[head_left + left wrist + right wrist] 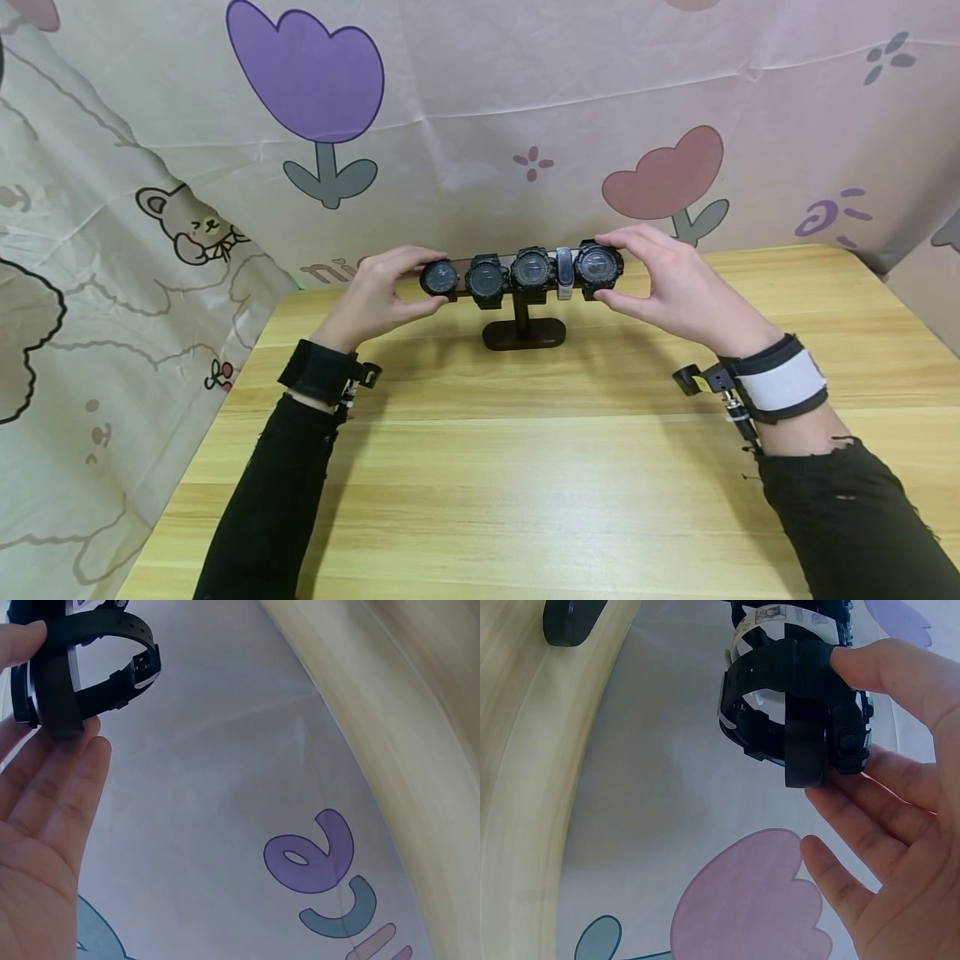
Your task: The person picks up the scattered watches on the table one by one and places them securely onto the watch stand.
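Note:
A dark wooden watch stand (pixel 522 332) stands upright at the table's far side, with several black watches and a slim grey band (pixel 565 273) along its crossbar. My left hand (pixel 386 287) pinches the leftmost black watch (pixel 439 277) between thumb and fingers. In the left wrist view, that watch's buckled strap (pixel 112 694) loops round the bar's end. At the other end, my right hand (pixel 678 287) pinches the rightmost watch (pixel 597 265), thumb below and fingers above. The right wrist view shows its strap (pixel 761 671) hanging behind the bar, with fingertips close to the bar's end (pixel 806 750).
Behind the stand hangs a pale cloth (pixel 480 133) printed with flowers, and it continues down the left side. The light wooden table (pixel 510 483) extends from the stand toward me. A wrist camera mount (pixel 697 379) sticks out from the right wrist strap.

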Available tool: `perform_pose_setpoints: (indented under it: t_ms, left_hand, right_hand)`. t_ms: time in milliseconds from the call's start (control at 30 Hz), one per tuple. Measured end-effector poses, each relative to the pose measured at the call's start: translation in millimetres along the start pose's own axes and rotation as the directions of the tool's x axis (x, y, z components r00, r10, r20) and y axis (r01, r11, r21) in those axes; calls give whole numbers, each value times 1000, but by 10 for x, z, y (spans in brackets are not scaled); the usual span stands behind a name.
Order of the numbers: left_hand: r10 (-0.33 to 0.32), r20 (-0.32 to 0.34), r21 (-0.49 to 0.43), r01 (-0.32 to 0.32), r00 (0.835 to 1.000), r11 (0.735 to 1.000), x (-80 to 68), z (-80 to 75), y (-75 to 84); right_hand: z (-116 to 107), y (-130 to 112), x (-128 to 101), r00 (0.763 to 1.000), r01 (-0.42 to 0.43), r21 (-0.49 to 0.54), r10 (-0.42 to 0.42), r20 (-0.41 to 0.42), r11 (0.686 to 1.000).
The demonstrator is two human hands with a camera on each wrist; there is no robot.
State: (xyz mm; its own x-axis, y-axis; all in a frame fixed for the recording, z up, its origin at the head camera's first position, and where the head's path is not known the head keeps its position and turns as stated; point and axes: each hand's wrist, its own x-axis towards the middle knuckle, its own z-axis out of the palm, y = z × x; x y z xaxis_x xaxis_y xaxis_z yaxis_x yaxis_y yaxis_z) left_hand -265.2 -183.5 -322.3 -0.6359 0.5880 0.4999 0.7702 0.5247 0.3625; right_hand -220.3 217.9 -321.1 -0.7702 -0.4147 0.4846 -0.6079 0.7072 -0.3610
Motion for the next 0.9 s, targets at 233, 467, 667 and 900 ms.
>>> perform_pose_setpoints:
  t_ms: [233, 467, 667, 900]
  left_hand:
    - [2, 9, 1, -2, 1000, 1000, 25, 32, 26]
    - [23, 7, 15, -23, 1000, 1000, 51, 52, 37]
    - [30, 6, 27, -30, 1000, 999, 59, 57, 49]
    - [39, 3, 28, -39, 999, 999, 57, 73, 29]
  right_hand:
    - [3, 7, 3, 1000, 1, -1, -1, 0, 1000]
    - [3, 4, -1, 1000, 0, 9, 0, 0, 1000]
    - [2, 3, -2, 1000, 1, 15, -1, -2, 1000]
    - [8, 15, -6, 1000, 5, 18, -5, 0, 1000]
